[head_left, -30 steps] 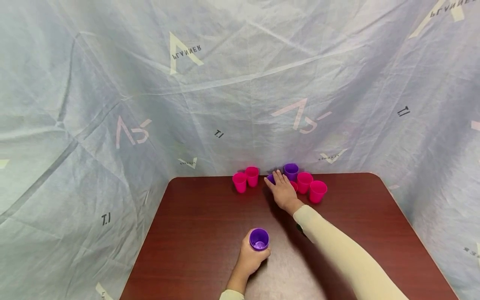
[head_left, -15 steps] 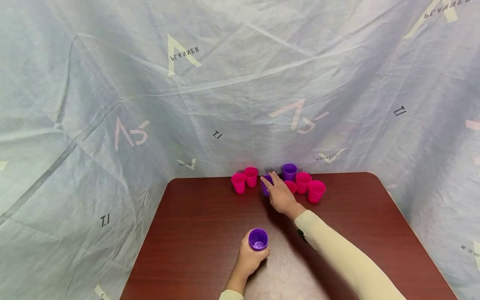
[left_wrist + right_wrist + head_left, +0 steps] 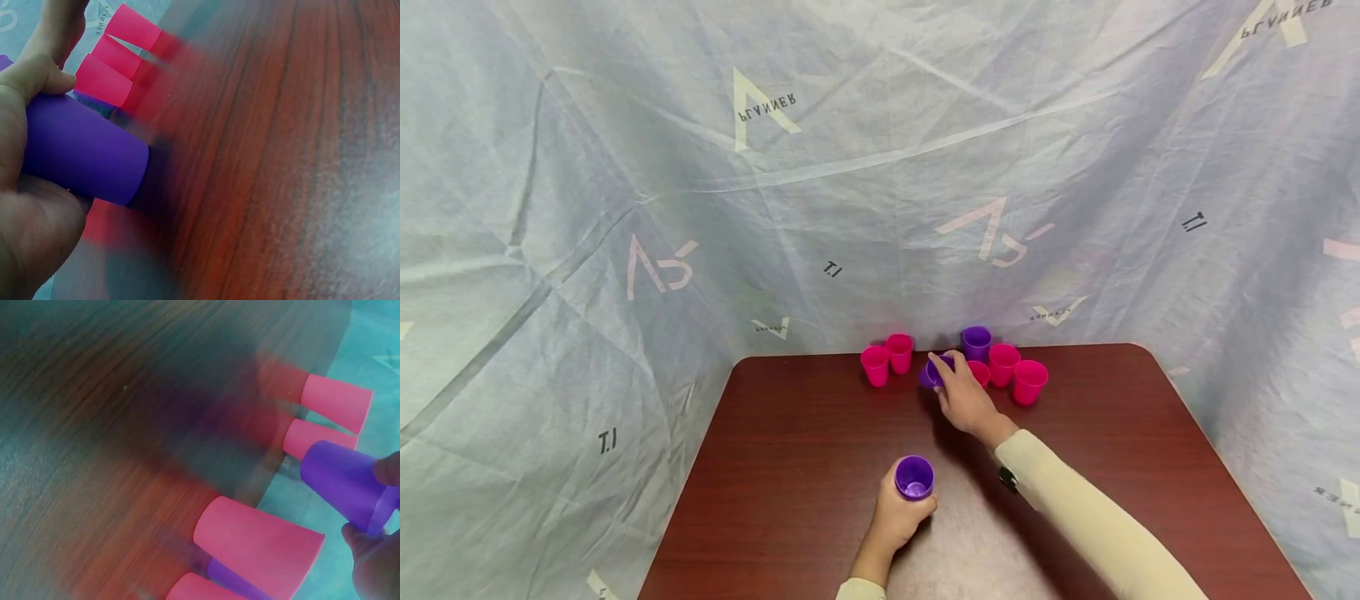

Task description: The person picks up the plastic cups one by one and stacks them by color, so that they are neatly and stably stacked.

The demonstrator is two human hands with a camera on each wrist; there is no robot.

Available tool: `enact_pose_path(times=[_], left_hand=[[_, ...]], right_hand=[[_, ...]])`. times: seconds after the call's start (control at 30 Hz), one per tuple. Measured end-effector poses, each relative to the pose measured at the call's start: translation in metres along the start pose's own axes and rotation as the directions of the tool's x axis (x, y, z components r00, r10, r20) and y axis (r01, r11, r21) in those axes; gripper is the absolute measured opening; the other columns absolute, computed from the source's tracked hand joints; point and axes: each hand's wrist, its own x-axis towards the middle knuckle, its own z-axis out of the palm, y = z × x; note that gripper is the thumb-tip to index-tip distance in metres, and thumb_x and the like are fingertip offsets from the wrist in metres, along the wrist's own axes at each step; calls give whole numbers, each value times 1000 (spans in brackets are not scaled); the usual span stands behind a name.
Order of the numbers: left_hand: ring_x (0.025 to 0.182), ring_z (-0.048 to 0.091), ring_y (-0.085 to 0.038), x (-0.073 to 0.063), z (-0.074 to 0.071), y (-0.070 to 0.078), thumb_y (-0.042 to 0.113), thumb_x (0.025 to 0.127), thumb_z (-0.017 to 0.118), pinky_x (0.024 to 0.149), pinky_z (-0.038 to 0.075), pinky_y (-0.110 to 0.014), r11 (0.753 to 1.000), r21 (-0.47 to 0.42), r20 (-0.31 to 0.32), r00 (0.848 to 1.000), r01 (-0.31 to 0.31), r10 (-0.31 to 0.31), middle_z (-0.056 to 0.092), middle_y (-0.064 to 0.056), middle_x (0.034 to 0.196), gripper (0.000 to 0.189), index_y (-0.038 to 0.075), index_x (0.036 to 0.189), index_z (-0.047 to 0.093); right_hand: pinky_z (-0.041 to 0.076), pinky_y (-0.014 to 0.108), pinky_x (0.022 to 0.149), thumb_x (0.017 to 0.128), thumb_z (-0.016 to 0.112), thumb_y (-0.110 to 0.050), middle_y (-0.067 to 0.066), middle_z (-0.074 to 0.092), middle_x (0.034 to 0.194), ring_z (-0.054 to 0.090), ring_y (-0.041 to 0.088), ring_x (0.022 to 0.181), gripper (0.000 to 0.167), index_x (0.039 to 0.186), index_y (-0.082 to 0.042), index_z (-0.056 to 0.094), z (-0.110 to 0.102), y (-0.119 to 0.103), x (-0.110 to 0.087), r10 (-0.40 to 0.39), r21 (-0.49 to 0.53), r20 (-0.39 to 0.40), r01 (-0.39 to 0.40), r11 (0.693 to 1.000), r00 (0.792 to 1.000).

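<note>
My left hand [image 3: 895, 515] grips an upright purple cup [image 3: 914, 479], thumb and fingers round its side. The left wrist view shows that cup's purple wall [image 3: 87, 150] close up, its base near the tabletop. Farther back, my right hand [image 3: 967, 404] holds a second purple cup [image 3: 930, 377] by its rim. In the right wrist view this purple cup [image 3: 340, 478] is tilted and looks raised off the table, with fingers at its wide end. Just right of that hand stands a pink cup [image 3: 979, 373], partly hidden by it.
Two pink cups, one of them the left pink cup [image 3: 876, 365], stand at the table's back edge. At the back right are another purple cup [image 3: 976, 343] and two pink cups, including the outermost pink cup [image 3: 1030, 382]. A grey cloth [image 3: 850, 208] hangs behind the brown table [image 3: 775, 483].
My right hand has moved from over the purple cup to holding it by the rim, and the cup has gone from upright to tilted. The left hand keeps its cup in place.
</note>
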Motion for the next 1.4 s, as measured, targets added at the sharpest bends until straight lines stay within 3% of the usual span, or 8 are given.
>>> enact_pose_path(times=[0.3, 0.53, 0.8, 0.93, 1.17, 1.4], left_hand=[[100, 68, -12, 0, 0, -4, -7, 68, 86, 97, 57, -35, 1000, 14, -1, 1000, -11, 11, 75, -6, 106, 58, 15, 119, 69], [100, 69, -12, 0, 0, -5, -6, 68, 86, 97, 58, -36, 999, 24, -2, 1000, -24, 24, 76, -6, 106, 58, 15, 120, 69], [101, 69, -11, 0, 0, -6, -7, 67, 85, 98, 57, -34, 1000, 18, -5, 1000, -17, 17, 76, -5, 108, 62, 17, 121, 69], [101, 69, -12, 0, 0, -6, -8, 66, 84, 99, 57, -34, 1000, 11, 0, 1000, -24, 24, 76, -5, 108, 63, 17, 122, 69], [100, 69, -11, 1, 0, -6, -8, 66, 84, 98, 57, -36, 999, -10, 4, 1000, -31, 31, 76, -6, 107, 61, 17, 120, 69], [101, 69, -11, 1, 0, -5, -6, 67, 85, 99, 56, -32, 1000, 0, 0, 1000, -21, 21, 76, -6, 108, 60, 16, 121, 69]], right_hand=[[59, 48, 91, 82, 82, -20, 16, 47, 130, 63, 35, 109, 65, 142, -13, 59, -7, -6, -6, -2, 74, -71, 7, 997, 997], [59, 47, 93, 75, 85, -18, 14, 49, 126, 61, 33, 110, 62, 133, -13, 61, -7, -10, -12, -36, 93, -147, 50, 994, 989], [54, 45, 89, 67, 83, -16, 15, 54, 117, 53, 31, 110, 61, 126, -9, 70, -1, -17, -30, -126, 130, -274, 167, 977, 953], [52, 44, 87, 65, 83, -17, 14, 53, 116, 53, 29, 108, 61, 123, -10, 70, 1, -21, -36, -125, 161, -298, 179, 971, 946], [57, 45, 86, 77, 81, -28, 13, 53, 116, 54, 28, 109, 51, 123, -10, 67, -5, -27, -39, -63, 195, -264, 117, 974, 963], [51, 46, 88, 93, 69, -31, 11, 58, 107, 55, 26, 102, 37, 121, -7, 68, -10, -30, -38, -54, 234, -298, 128, 964, 953]])
